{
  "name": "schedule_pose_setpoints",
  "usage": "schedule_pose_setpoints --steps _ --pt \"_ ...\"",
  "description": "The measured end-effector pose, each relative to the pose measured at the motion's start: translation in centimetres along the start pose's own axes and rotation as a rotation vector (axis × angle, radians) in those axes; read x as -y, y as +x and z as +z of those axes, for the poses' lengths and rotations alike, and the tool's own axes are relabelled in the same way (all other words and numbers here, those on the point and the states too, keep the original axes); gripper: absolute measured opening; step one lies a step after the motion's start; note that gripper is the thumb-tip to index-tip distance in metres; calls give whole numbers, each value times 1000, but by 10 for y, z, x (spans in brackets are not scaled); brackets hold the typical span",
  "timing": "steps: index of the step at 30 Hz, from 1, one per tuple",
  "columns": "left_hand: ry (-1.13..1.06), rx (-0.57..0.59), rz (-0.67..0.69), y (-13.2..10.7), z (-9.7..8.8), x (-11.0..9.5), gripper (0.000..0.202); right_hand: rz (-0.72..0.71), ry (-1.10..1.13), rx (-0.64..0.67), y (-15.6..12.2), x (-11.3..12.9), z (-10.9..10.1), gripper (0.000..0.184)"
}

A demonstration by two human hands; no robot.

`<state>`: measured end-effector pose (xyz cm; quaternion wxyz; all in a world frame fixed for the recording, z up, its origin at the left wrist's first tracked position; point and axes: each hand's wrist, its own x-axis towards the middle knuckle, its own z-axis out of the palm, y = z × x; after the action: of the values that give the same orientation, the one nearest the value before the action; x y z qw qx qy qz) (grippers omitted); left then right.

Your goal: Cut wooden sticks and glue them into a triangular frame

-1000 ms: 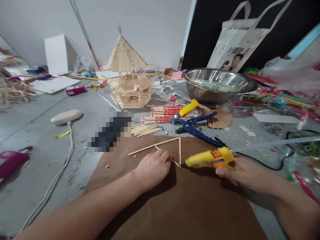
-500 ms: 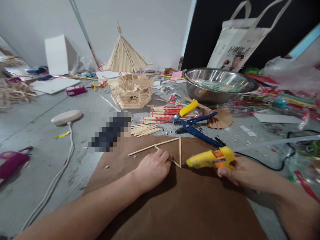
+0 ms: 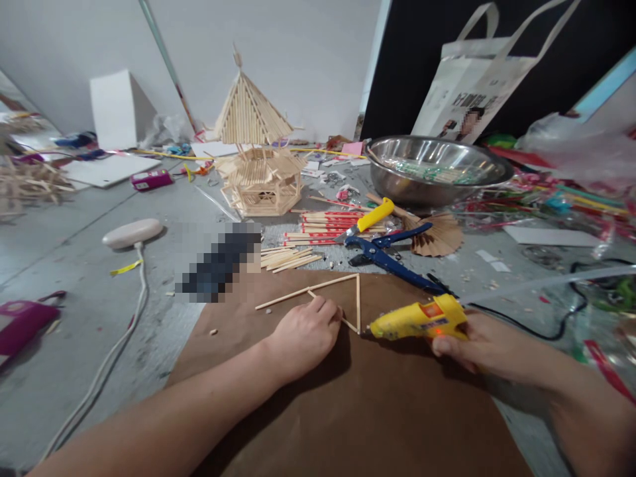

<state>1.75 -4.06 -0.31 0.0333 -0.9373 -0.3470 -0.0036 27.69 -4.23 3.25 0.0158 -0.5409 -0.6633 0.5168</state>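
My left hand (image 3: 311,331) is closed on a thin wooden stick (image 3: 351,325), whose two ends show on either side of the fingers. That stick meets an upright stick (image 3: 358,303) at a corner, and a long slanting stick (image 3: 303,292) joins the upright's far end. All three lie on brown paper (image 3: 397,397). In my right hand (image 3: 472,341) is a yellow hot glue gun (image 3: 417,318) with a small orange light lit. Its nozzle points left and is at or very close to the lower corner of the sticks; contact is hard to tell.
Beyond the paper lie blue-handled cutters (image 3: 397,265), a yellow-handled knife (image 3: 376,215) and loose sticks (image 3: 293,257). A stick-built pavilion (image 3: 261,179) stands behind, left of a steel basin (image 3: 432,189). A white cable (image 3: 142,285) runs along the left; a black cord trails at right.
The glue gun has shifted slightly left and down, bringing its nozzle closer to the lower corner. My left hand and the sticks have stayed in place.
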Motion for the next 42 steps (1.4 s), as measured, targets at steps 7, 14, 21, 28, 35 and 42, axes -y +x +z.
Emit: schedule_pose_setpoints --steps 7,14,21,28,35,42 --pt "-3 16 -3 0 -2 -1 28 13 18 -21 0 -9 0 42" --pt "-4 8 1 0 -2 -1 26 26 8 -22 0 -4 1 43" --pt "-1 6 1 0 -2 -1 26 1 15 -14 1 5 2 44" --pt "2 3 -5 0 0 -1 26 2 30 -55 2 1 1 42" --pt "15 -7 -1 -1 -1 0 26 -30 35 -89 2 0 1 43" --pt "2 -5 9 0 0 0 26 -69 162 -150 6 -13 -3 46"
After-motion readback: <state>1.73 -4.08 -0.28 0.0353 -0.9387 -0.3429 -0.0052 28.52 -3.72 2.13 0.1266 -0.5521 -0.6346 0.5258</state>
